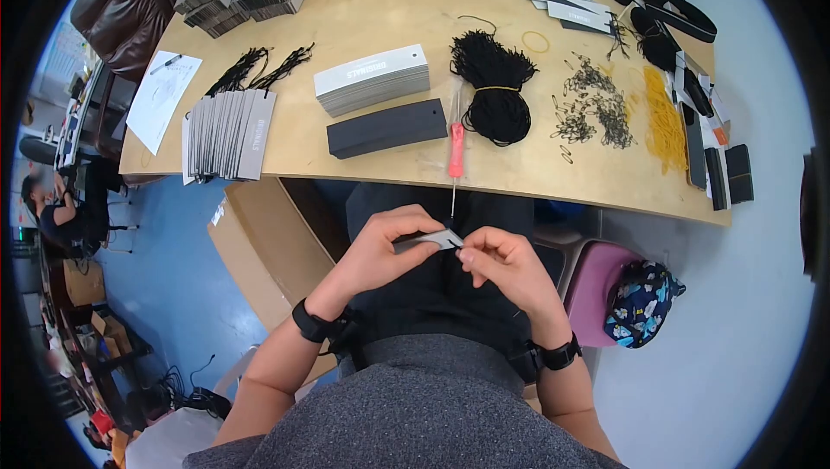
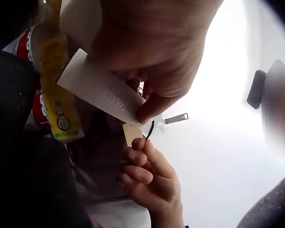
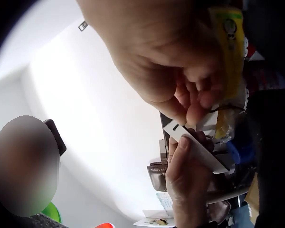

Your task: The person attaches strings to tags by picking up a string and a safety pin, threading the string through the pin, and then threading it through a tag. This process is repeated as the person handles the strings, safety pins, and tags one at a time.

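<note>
A grey-white card tag [image 1: 439,239] is held over the lap by the left hand [image 1: 386,248], thumb on its face. Raised lettering marks the tag [image 2: 102,90] in the left wrist view. Close to its holed end, the right hand [image 1: 510,268] pinches a short black cord [image 2: 150,130] between thumb and index finger, the cord lying at the hole. In the right wrist view the slot near the end of the tag [image 3: 192,146] shows, with the right hand [image 3: 166,61] just above it.
On the table [image 1: 389,2] lie stacked tags [image 1: 373,80], a dark block of tags [image 1: 386,129], corded tags [image 1: 229,134], a black cord bundle [image 1: 497,89], a red-handled tool [image 1: 456,151], safety pins [image 1: 596,102] and yellow strands [image 1: 663,119]. A cardboard box [image 1: 264,240] stands left of the lap.
</note>
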{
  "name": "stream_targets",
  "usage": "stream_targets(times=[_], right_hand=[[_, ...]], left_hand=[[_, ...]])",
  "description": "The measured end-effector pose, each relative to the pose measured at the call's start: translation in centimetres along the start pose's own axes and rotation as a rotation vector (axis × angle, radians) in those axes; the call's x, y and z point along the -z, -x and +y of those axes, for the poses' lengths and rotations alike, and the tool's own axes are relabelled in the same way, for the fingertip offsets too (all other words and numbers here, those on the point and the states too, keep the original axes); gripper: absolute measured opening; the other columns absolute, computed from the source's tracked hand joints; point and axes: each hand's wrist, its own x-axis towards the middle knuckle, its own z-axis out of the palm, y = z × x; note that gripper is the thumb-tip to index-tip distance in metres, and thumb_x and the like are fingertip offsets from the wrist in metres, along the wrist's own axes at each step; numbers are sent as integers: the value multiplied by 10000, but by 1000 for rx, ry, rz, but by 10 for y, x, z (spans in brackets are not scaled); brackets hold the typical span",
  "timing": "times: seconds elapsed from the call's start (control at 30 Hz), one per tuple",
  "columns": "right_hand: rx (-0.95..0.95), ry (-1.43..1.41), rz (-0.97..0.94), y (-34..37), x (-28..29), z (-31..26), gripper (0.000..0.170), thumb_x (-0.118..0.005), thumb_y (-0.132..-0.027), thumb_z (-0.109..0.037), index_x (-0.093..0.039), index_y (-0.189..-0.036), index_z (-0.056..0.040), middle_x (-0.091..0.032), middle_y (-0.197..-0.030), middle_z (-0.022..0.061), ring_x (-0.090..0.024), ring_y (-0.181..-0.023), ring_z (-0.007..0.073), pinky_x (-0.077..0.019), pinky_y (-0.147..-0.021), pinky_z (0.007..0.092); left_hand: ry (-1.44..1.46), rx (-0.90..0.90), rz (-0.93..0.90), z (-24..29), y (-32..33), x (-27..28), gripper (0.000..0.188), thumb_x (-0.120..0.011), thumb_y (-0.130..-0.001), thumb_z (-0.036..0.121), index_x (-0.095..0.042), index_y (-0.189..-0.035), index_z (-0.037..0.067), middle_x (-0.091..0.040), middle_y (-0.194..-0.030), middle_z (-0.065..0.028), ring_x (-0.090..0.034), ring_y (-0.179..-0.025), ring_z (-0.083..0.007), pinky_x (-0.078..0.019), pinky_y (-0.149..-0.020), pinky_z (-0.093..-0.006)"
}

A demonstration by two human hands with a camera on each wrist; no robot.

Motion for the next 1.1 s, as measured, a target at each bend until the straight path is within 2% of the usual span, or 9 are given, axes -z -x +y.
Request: stream_targets(times=[0.13, 0.17, 0.3, 0.5, 0.57, 0.7, 0.9, 1.0, 1.1], right_hand=[[97, 18, -2, 5, -9, -21, 199, -624, -966, -129, -623, -1113, 5, -647, -899, 15, -592, -713, 47, -490, -673, 194], [147, 53, 21, 4, -6, -20, 247, -604, -976, -102, -582, -1193, 12, -638, -1039, 49, -602, -755, 64, -502, -678, 213], [269, 68, 100, 4, -6, -37, 246, -613, -971, -100, -596, -1192, 7, -589, -973, 35, -569, -754, 53, -487, -677, 202], [267, 393, -10, -4, -3, -41, 165, -639, -957, -125, -637, -1065, -1, -560, -833, -10, -515, -705, 50, -423, -612, 206], [111, 268, 25, -6, -6, -42, 183, -634, -971, -189, -645, -974, -7, -528, -732, -33, -475, -650, 44, -383, -576, 201], [110, -146, -81, -5, -1, -36, 260, -602, -995, -260, -646, -931, -11, -506, -677, -39, -442, -603, 36, -355, -543, 203], [-74, 204, -188, 8, 5, -44, 431, -548, -1014, -341, -655, -753, -14, -491, -570, -8, -470, -558, 72, -360, -532, 221], [140, 549, -118, 5, 5, -38, 345, -609, -968, -288, -694, -779, -12, -549, -580, 49, -544, -574, 122, -399, -544, 255], [221, 533, -108, 5, 0, -31, 207, -687, -891, -216, -737, -848, -20, -611, -656, 91, -591, -602, 161, -432, -566, 282]], left_hand=[[203, 144, 90, 13, 6, 0, 206, -669, -825, -25, -696, -1027, 4, -629, -897, -47, -612, -840, -132, -475, -742, -263], [225, 167, 95, 18, 7, 2, 216, -664, -820, -29, -698, -1030, 7, -624, -885, -38, -608, -837, -124, -470, -740, -259], [93, 143, 46, 33, 5, 9, 223, -663, -818, -28, -706, -1033, 11, -622, -871, -42, -603, -822, -124, -465, -743, -250], [54, 176, -5, 40, 3, 10, 237, -674, -782, -77, -710, -1006, -8, -631, -881, -45, -602, -845, -127, -452, -755, -251], [2, 145, -25, 39, 3, 10, 240, -669, -789, -69, -710, -1015, 0, -627, -875, -48, -601, -850, -124, -451, -757, -253], [-65, 159, -41, 40, 4, 13, 235, -664, -795, -65, -704, -1019, -7, -619, -867, -56, -595, -846, -122, -451, -755, -255], [199, 231, -43, 38, 5, 20, 206, -666, -852, 3, -688, -1056, -16, -632, -921, -33, -599, -856, -97, -471, -771, -243], [382, 349, -77, 44, 4, 19, 194, -657, -880, 1, -686, -1071, -17, -622, -949, -10, -585, -888, -70, -470, -801, -227], [389, 324, -86, 40, 4, 14, 198, -655, -891, -4, -682, -1087, -18, -616, -966, -3, -582, -904, -65, -469, -808, -220]])
